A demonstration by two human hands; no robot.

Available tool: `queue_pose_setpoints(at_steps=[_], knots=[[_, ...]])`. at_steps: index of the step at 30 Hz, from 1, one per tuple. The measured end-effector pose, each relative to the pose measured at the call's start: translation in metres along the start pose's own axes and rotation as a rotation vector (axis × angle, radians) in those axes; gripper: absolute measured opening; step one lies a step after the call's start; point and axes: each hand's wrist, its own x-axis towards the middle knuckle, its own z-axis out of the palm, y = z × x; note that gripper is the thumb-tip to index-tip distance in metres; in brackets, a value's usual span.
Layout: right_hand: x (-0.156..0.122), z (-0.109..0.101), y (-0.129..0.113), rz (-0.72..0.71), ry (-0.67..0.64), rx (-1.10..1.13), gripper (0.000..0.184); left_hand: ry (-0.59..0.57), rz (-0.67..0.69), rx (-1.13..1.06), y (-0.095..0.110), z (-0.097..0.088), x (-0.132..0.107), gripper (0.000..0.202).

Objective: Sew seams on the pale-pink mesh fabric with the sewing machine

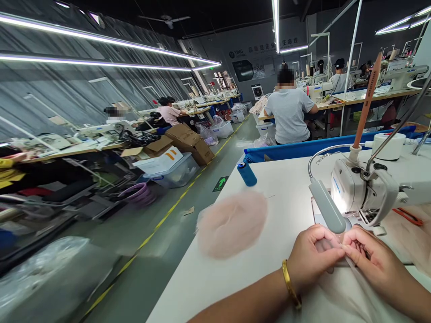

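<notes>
Both my hands pinch a strip of pale pink fabric (340, 291) on the white sewing table (279, 211), just in front of the white sewing machine (363, 190). My left hand (311, 260), with a gold bangle on the wrist, has its fingers closed on the fabric edge. My right hand (368, 260) meets it fingertip to fingertip, also closed on the cloth. A round pale pink fabric piece (232, 224) lies on the table to the left of my hands, blurred.
A blue thread spool (247, 173) stands at the table's far left edge. The machine's grey lamp (326, 204) hangs above my hands. Orange scissors (408, 216) lie at the right. A person in a grey shirt (289, 112) sits ahead; boxes and bins line the aisle (175, 161).
</notes>
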Motion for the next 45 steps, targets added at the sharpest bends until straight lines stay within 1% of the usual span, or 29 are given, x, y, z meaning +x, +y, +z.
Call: queue_pose_setpoints(at_steps=[4,8,11,13,17,22,26,31,35,39,42,45], knots=[[0.001,0.0,0.0,-0.003,0.008,-0.002,0.035,-0.023,-0.049,-0.024,0.002,0.002,0.0,0.031],[0.001,-0.001,-0.003,0.006,-0.002,0.023,0.037,0.026,-0.034,-0.028,0.001,0.002,0.0,0.032],[0.0,-0.001,-0.003,0.01,-0.011,0.03,0.037,-0.017,-0.07,-0.047,-0.001,0.0,0.001,0.039],[0.0,-0.002,-0.002,0.012,-0.009,0.031,0.036,-0.045,-0.091,-0.048,-0.002,-0.001,0.001,0.04],[0.0,-0.001,-0.003,0.012,0.011,0.024,0.034,-0.034,-0.115,-0.035,-0.001,-0.001,0.001,0.038],[0.001,0.001,-0.007,0.013,0.045,0.024,0.037,-0.013,-0.104,-0.015,0.004,-0.001,0.0,0.035],[0.0,0.002,-0.007,0.023,0.056,0.032,0.037,0.004,-0.109,-0.003,0.005,-0.001,-0.001,0.035],[0.001,0.002,-0.002,0.05,0.046,0.053,0.035,0.052,-0.04,0.047,0.001,-0.003,0.0,0.03],[0.001,0.002,0.004,0.062,0.026,0.022,0.031,0.06,-0.016,0.057,-0.002,-0.004,0.0,0.03],[0.002,0.001,0.006,-0.003,0.063,-0.067,0.028,0.071,-0.015,0.056,0.0,-0.003,0.0,0.028],[0.002,0.001,0.001,-0.068,0.076,-0.107,0.028,0.093,-0.008,0.097,0.0,-0.002,-0.001,0.025],[0.0,0.003,-0.005,-0.099,0.119,-0.114,0.027,0.106,0.003,0.107,-0.001,-0.001,-0.001,0.024]])
